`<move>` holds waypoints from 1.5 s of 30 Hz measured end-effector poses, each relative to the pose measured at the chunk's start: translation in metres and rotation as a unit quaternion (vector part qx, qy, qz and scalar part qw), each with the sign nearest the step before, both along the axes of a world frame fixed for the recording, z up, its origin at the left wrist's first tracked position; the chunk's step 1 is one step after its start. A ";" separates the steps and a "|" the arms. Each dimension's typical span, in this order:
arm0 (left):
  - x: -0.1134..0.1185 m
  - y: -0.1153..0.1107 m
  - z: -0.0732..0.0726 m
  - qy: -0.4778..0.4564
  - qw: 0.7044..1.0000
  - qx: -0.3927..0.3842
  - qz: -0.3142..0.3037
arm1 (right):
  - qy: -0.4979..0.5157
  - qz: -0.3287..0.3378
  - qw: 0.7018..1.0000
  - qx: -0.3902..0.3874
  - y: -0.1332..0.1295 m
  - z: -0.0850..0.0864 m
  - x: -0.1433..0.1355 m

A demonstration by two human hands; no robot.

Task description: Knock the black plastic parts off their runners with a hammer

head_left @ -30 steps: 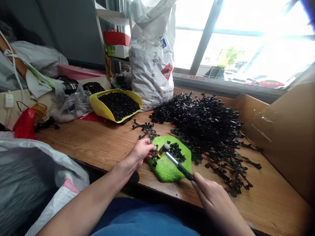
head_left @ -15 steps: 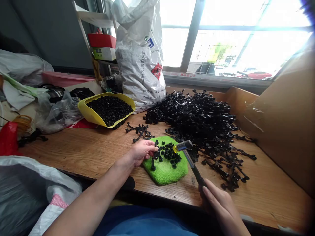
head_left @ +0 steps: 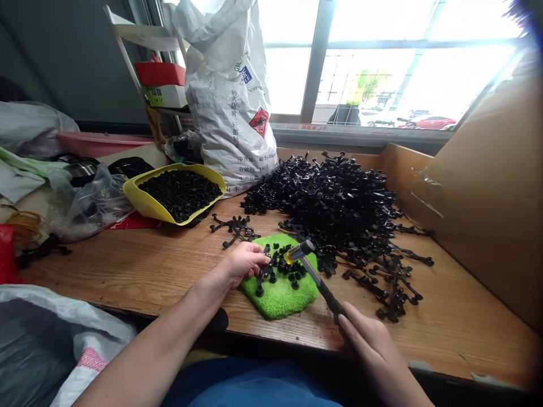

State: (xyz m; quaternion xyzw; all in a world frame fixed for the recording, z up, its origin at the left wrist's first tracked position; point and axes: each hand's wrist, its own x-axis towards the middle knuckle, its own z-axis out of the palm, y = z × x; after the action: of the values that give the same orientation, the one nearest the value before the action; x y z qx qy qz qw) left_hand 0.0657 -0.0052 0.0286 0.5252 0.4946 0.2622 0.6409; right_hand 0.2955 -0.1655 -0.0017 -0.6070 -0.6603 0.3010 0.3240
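Both are closed, I see: the left hand (head_left: 245,263) pinches a branched black piece (head_left: 266,272) over the green mat (head_left: 284,302), the right hand (head_left: 365,334) grips a hammer (head_left: 326,292).

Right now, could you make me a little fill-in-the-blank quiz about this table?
The right hand grips a ____.
The left hand holds a black part; the fuzzy mat is coloured ____.
In the picture, the large black heap lies to the ____ of the yellow container.

Missing words: hammer; green; right.
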 end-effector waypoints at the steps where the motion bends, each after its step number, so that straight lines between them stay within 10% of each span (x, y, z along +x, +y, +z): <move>1: 0.000 0.000 0.000 0.001 1.000 -0.001 -0.001 | -0.011 -0.002 1.000 0.004 0.001 0.002 -0.001; 10: 0.003 0.003 0.000 0.015 1.000 -0.005 0.000 | -0.205 0.006 0.978 0.026 0.024 0.023 -0.007; 33: 0.006 0.001 0.002 0.056 0.998 0.025 0.006 | -0.300 0.004 0.953 0.052 0.034 0.033 -0.005; 41: 0.007 -0.002 -0.005 0.035 0.999 0.032 0.014 | -0.248 0.010 0.966 0.066 0.032 0.027 -0.004; 45: -0.041 -0.024 0.026 -0.023 0.999 0.039 0.004 | 0.046 -0.026 0.999 0.011 0.019 0.026 0.004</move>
State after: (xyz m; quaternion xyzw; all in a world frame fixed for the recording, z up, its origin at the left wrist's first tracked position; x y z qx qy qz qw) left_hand 0.0248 -0.0290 0.0545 0.5416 0.4712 0.2954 0.6303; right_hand 0.2991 -0.1462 0.0243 -0.6061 -0.6317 0.3125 0.3688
